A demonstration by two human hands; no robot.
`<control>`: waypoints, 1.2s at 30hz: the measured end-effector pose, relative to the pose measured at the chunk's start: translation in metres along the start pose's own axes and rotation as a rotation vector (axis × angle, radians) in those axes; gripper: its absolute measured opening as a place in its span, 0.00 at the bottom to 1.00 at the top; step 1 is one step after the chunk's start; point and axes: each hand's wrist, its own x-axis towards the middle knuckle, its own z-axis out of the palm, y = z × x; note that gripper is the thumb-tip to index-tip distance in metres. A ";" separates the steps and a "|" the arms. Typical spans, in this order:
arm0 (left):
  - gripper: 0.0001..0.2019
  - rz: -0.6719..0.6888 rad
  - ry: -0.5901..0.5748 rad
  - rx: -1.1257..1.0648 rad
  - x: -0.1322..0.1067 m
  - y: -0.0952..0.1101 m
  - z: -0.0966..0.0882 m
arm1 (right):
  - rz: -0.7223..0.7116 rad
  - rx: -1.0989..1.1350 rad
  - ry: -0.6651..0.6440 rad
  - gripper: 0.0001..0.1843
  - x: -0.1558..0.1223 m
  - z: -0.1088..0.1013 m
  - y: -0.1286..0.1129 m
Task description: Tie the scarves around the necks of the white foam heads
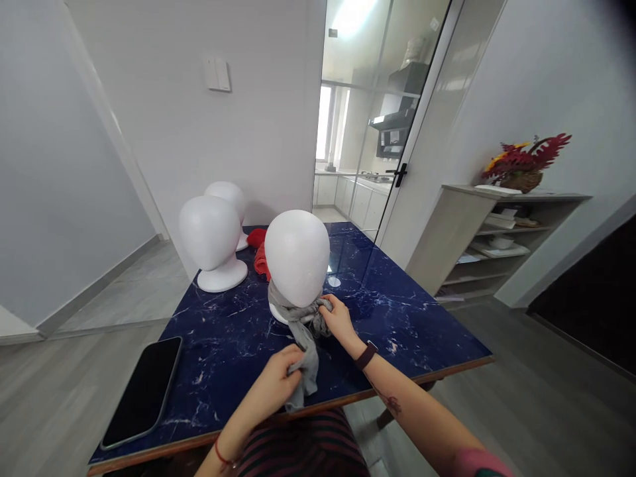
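A white foam mannequin head (298, 255) stands upright on the table in front of me. Around its neck lies a grey scarf (305, 351), one end hanging down toward the table's front edge. My left hand (278, 377) is closed on that hanging end. At the right side of the neck, my right hand (340, 318) pinches a bunched part of the same scarf. The base of the head is mostly hidden by the cloth.
Two more white mannequin heads, a nearer one (211, 232) and one behind (229, 197), stand at the left back. Red cloth (261, 255) lies beside them. A black phone (144, 391) rests at the left front of the blue table (412, 331). Shelves (497, 245) stand to the right.
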 end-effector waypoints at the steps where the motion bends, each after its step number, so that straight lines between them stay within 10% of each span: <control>1: 0.13 0.021 -0.046 0.007 0.002 0.002 0.005 | 0.003 0.009 0.002 0.15 -0.001 0.001 0.000; 4: 0.08 0.024 -0.050 0.060 0.008 -0.002 0.003 | 0.010 0.052 -0.012 0.14 0.000 0.002 0.004; 10: 0.12 -0.160 0.390 0.261 0.036 -0.024 -0.039 | -0.010 0.182 -0.122 0.13 -0.008 -0.012 0.001; 18: 0.08 -0.256 0.404 0.180 0.052 -0.047 -0.057 | -0.155 0.074 -0.481 0.17 -0.053 -0.045 -0.024; 28: 0.06 -0.238 0.559 0.486 0.083 -0.071 -0.084 | -0.098 -0.248 -0.078 0.15 0.044 -0.016 0.020; 36: 0.13 -0.151 0.645 0.431 0.090 -0.100 -0.073 | -0.124 -0.392 -0.018 0.17 0.046 0.005 0.032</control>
